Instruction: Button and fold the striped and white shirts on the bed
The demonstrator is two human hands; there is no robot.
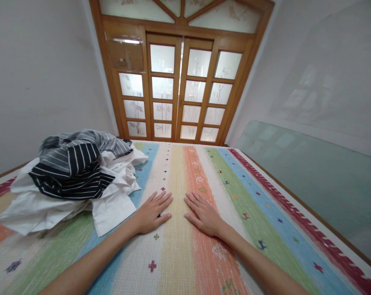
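My left hand point(153, 213) lies flat, palm down, on a striped, multicoloured bed cover point(176, 254), its fingers stretched out and slightly apart. Across a yellow stripe from it, my right hand point(203, 214) rests palm down on the orange band, also with fingers extended. Neither holds anything. To the left of my left hand is a heap of crumpled clothes: white garments point(114, 213) underneath, with a black and grey striped garment point(84, 164) bunched on top. The heap and my left hand are apart.
Wooden doors point(177, 90) with patterned glass panes stand beyond the far edge of the bed. A pale green headboard-like panel point(311, 172) runs along the right side against the wall. A plain wall point(44, 73) borders the left.
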